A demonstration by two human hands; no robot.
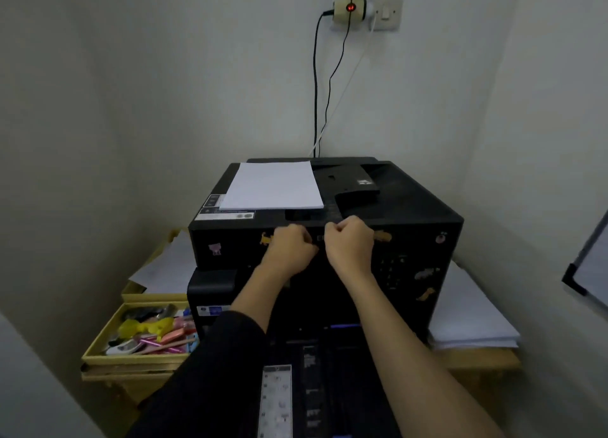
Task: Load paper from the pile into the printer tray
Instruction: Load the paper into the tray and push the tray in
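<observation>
The black printer fills the corner between two walls, its pulled-out tray dim and cut off at the bottom edge. Both hands meet at the printer's upper front edge: left hand and right hand have fingers curled shut; what they grip is hidden. A paper stack lies on the lid; the paper pile sits on the table, right of the printer.

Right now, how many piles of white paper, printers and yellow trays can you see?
Piles of white paper: 3, on the printer top, left of the printer, right of it
Big black box-shaped printer: 1
Yellow trays: 2, front, behind
Total: 6
</observation>
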